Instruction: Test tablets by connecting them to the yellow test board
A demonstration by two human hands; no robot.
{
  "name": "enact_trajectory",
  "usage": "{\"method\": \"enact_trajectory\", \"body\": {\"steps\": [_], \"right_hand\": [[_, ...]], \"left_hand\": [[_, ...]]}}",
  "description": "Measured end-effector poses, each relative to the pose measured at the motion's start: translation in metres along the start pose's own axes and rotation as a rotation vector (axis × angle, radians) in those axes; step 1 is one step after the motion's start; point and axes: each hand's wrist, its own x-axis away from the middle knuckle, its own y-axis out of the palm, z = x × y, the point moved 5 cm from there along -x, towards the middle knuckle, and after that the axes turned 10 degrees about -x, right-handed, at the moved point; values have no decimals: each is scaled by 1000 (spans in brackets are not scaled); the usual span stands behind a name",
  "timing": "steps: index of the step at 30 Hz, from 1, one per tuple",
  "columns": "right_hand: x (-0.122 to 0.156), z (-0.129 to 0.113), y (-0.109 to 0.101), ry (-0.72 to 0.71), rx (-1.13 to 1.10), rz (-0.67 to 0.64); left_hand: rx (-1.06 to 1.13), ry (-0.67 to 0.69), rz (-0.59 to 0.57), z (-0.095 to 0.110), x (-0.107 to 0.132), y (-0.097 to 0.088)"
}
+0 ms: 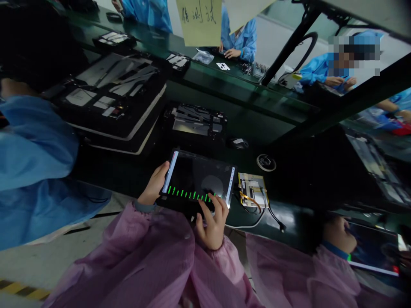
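A dark tablet point(199, 177) lies tilted in front of me, with a row of green bars along its lower edge. My left hand point(154, 185) grips its left edge, thumb up along the side. My right hand point(211, 221) rests on the lower right part of the screen with its fingers spread and the fingertips on the glass near the green bars. Both my sleeves are pink. A small circuit board point(252, 189) with orange flex cables lies just right of the tablet, and a black cable runs from it.
Black trays point(111, 100) of tablet parts are stacked at the back left; another opened unit point(195, 122) lies behind the tablet. A person in blue stands at my left point(35, 145). A pink-sleeved co-worker's hand point(340, 234) holds another tablet at right. People in blue work across the green bench point(244, 92).
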Motion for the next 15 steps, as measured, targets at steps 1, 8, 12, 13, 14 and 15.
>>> {"method": "enact_trajectory", "body": {"steps": [1,8,12,13,14,15], "right_hand": [[-3,-3,1,-5,11,-4],[6,23,-57,71,79,204],[19,107,-123,347,302,421],[17,127,-132,360,334,393],[13,145,-136,344,348,315],[7,161,-137,322,354,226]], "left_hand": [[-3,5,-3,1,0,0],[-76,23,50,6,7,-2],[-194,-26,65,4,8,-6],[-225,-40,64,2,7,-7],[-254,-41,63,0,4,-9],[-279,-17,66,-2,1,-11]]}}
